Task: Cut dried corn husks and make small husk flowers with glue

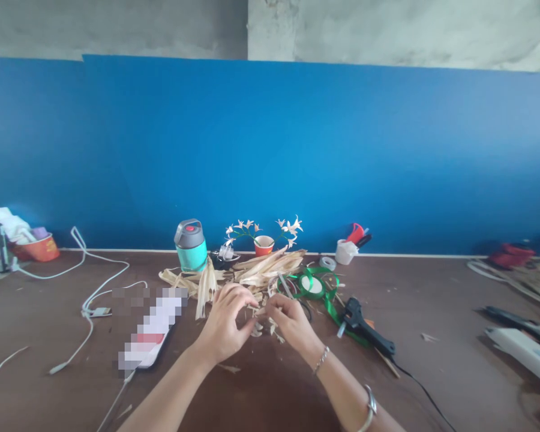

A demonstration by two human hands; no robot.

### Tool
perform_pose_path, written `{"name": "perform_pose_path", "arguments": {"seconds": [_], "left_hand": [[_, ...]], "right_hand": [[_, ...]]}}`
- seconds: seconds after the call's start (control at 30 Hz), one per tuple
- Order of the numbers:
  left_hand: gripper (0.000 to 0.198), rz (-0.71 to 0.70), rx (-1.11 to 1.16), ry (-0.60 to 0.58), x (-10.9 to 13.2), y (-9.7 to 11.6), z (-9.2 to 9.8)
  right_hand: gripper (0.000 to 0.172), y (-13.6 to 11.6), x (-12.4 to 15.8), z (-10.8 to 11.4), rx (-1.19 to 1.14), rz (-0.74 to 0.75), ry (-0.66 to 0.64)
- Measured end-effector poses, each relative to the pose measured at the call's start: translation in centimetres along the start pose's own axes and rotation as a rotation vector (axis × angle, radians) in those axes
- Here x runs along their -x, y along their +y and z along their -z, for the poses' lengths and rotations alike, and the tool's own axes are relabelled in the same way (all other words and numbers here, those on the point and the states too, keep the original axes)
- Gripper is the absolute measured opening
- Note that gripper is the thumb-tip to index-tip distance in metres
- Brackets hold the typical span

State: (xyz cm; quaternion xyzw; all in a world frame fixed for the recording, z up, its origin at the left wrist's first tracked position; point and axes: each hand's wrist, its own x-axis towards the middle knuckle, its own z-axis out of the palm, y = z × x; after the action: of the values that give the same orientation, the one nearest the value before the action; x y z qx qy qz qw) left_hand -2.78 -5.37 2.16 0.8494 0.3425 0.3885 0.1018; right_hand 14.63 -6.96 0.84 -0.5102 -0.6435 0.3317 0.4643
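Note:
My left hand (pixel 227 321) is held over the table with its fingers curved and its thumb apart from them; nothing shows in its grasp. Close by on the right, my right hand (pixel 291 321) is closed in a pinch on a small pale piece of dried husk (pixel 261 312), partly hidden by the fingertips. Small husk scraps (pixel 257 329) lie beneath the hands. Just beyond them spreads a pile of dried corn husks (pixel 270 268). A spool of green ribbon (pixel 312 286) rests to the right of the pile.
Behind the husks, a red cup (pixel 264 245) holds stems with white flowers. A teal flask (pixel 191 247) stands left of it. A black glue gun (pixel 368 327) lies at right, its cord running forward. A pixelated phone-like object (pixel 155 333) and white cables (pixel 90 300) are at left.

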Motion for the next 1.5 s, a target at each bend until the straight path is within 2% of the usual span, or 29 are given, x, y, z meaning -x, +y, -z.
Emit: {"name": "perform_pose_path", "arguments": {"seconds": [0.13,0.27,0.4,0.5,0.57,0.77,0.87,1.07,1.23,1.3,1.4,1.5], "left_hand": [[0.009,-0.076,-0.127,0.012,0.1,0.2,0.0],[0.012,0.0,-0.1,0.067,0.2,-0.2,-0.5],[0.009,0.12,0.024,0.08,0.0,-0.5,-0.9],[0.007,0.136,0.064,0.063,0.0,-0.4,-1.1],[0.007,0.135,0.058,0.052,0.0,-0.3,-1.1],[0.008,0.091,-0.026,0.033,0.1,-0.1,-1.0],[0.01,0.086,-0.064,0.063,0.2,0.3,-1.3],[0.014,0.215,-0.118,0.197,0.5,1.6,-2.3],[0.014,0.28,-0.095,0.251,0.5,1.1,-2.5],[0.013,0.292,-0.064,0.244,0.5,0.7,-2.5],[0.012,0.3,-0.034,0.207,0.4,0.3,-2.5],[0.012,0.281,-0.039,0.166,0.4,0.4,-2.5]], "right_hand": [[0.022,-0.2,0.0,0.0,-0.052,-0.04,-0.039],[0.019,-0.3,0.2,0.0,-0.004,-0.007,-0.016],[0.017,-0.2,0.4,-0.1,0.126,0.167,0.029],[0.01,-0.1,0.4,-0.2,0.204,0.298,0.052],[0.01,0.0,0.3,-0.2,0.239,0.326,0.069],[0.012,0.2,0.3,-0.2,0.316,0.343,0.07],[0.013,0.3,0.4,-0.6,0.374,0.343,0.109],[0.017,0.1,0.9,-1.5,0.507,0.325,0.248],[0.017,0.1,0.6,-0.8,0.542,0.271,0.367],[0.013,0.2,0.4,-0.4,0.472,0.256,0.348],[0.014,0.3,0.2,-0.3,0.369,0.307,0.238],[0.012,0.4,0.3,-0.6,0.363,0.362,0.164]]}}
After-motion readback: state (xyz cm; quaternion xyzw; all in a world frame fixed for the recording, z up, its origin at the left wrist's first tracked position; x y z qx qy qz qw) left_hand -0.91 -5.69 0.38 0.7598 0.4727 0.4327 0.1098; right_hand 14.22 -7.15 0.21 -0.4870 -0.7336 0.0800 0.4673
